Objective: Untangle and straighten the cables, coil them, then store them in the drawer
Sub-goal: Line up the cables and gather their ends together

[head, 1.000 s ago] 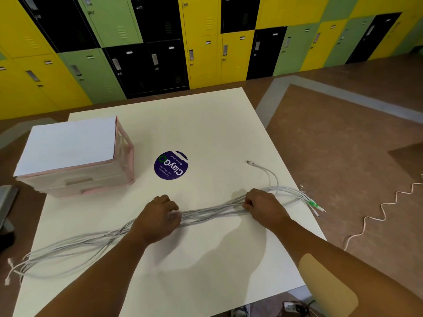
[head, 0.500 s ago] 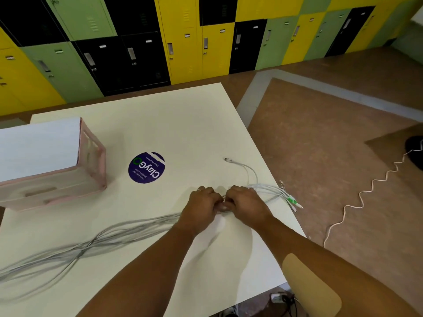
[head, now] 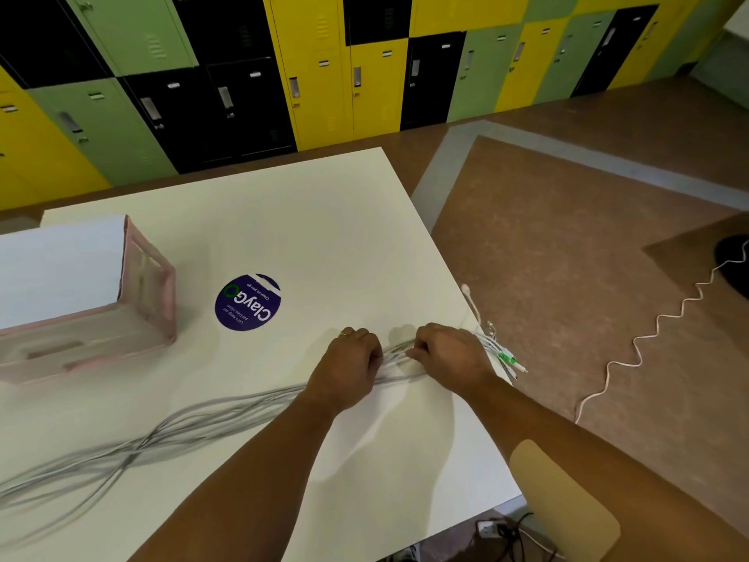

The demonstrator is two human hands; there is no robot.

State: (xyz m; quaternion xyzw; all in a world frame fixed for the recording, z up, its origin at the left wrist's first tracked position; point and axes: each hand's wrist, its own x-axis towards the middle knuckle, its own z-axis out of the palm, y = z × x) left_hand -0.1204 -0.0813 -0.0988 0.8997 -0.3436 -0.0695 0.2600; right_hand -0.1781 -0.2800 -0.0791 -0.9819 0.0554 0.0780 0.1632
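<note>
A bundle of several grey-white cables lies across the white table, running from the lower left to the right edge. My left hand and my right hand grip the bundle close together, a short stretch of cable showing between them. The plug ends, one of them green, fan out past my right hand at the table's right edge. The pink drawer unit with a white top stands at the left, its drawers closed.
A round purple sticker lies on the table between the drawer unit and my hands. A wavy white cord runs over the brown floor on the right. Coloured lockers line the far wall.
My left hand slid right along the bundle until it came close to my right hand. The camera view shifted right, so the drawer unit now sits at the left edge.
</note>
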